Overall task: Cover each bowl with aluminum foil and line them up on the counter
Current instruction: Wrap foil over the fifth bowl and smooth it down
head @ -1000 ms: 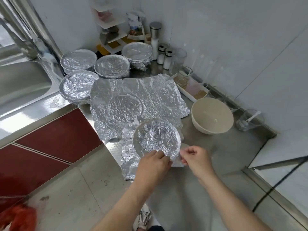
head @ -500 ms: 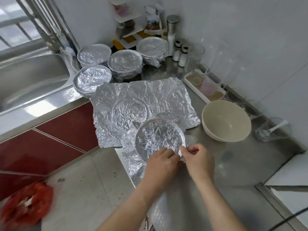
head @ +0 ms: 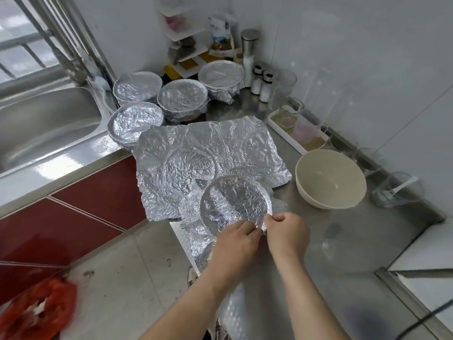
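A bowl topped with crinkled foil [head: 235, 202] stands on the steel counter [head: 343, 241] near its front edge. My left hand [head: 236, 244] and my right hand [head: 285, 233] meet at the bowl's near rim, both pinching the foil edge there. A large loose foil sheet [head: 208, 153] lies flat behind the bowl. Several foil-covered bowls [head: 182, 98] cluster at the back, beside the sink. An uncovered cream bowl [head: 329, 179] sits to the right.
A steel sink [head: 41, 119] with its tap lies at the left. Salt shakers [head: 261, 82], glass jars and a white tray [head: 297, 136] line the back wall. A glass cup with a spoon [head: 397, 190] stands at the right. The floor lies below the counter's edge.
My two hands have drawn closer together at the bowl's near rim, and my right hand now pinches the foil edge. The view has shifted slightly.
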Demonstrator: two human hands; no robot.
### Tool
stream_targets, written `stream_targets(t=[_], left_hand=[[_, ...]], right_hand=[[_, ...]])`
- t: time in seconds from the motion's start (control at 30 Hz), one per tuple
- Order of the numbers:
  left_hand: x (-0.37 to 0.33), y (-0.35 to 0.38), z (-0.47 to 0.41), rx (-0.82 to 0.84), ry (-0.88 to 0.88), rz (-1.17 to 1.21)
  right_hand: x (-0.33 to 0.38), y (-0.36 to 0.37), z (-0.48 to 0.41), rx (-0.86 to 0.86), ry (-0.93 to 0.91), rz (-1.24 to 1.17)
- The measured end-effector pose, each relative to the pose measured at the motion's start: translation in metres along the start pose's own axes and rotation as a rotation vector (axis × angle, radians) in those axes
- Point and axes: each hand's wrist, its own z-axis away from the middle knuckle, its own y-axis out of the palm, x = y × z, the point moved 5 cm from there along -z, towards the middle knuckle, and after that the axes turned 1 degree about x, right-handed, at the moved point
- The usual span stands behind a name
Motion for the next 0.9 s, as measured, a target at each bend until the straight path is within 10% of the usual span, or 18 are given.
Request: stream_targets(t=[0.3, 0.5, 0.67, 0.9], left_hand=[[-0.002, -0.011, -0.001, -0.046, -0.005, 0.143], [0.109, -0.069, 0.036, -0.402, -0.811, 0.242], [0.223, -0.058, 0.073, -0.336, -1.468, 0.416], [0.237, -0.041, 0.033, -0.338, -1.382, 0.860]], right_hand=[[-0.015, -0.011, -0.009, 0.002, -0.035, -0.076], [-0.038, -0.013, -0.017, 0.091, -0.034, -0.160], [-0.034, -0.032, -0.025, 0.147, -0.140, -0.090], [-0.016, -0.031, -0.037, 0.154, -0.283, 0.016]])
